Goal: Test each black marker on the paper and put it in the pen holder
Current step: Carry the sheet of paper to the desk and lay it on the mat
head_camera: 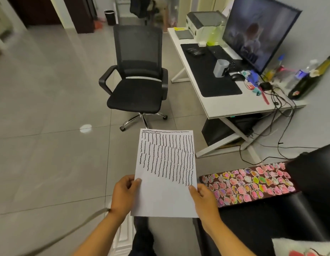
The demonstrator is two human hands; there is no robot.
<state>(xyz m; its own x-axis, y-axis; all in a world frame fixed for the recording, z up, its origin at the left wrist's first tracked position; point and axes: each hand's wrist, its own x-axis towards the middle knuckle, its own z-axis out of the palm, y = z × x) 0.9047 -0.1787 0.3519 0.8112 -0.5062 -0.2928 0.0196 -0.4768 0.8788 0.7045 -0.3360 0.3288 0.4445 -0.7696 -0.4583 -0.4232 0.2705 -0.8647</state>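
Blurring distant black markers [195,51], uncountable

the white rectangular desk [223,108] carries a black desk mat [212,78], on which some black markers [194,51] and a grey pen holder [220,68] lie, beside a black monitor [260,32] and a white printer [202,21].

The room was evenly and rather dimly lit from overhead, with a small round glare spot [85,128] on the glossy floor [49,89] and a long pale sheen across the tiles at upper left. Shadows were soft under the chair [138,85] and the desk [225,106]. The wide lens bent straight lines near the edges, most at the right. The monitor [256,34] looked hazy, and far objects were soft and smeared.
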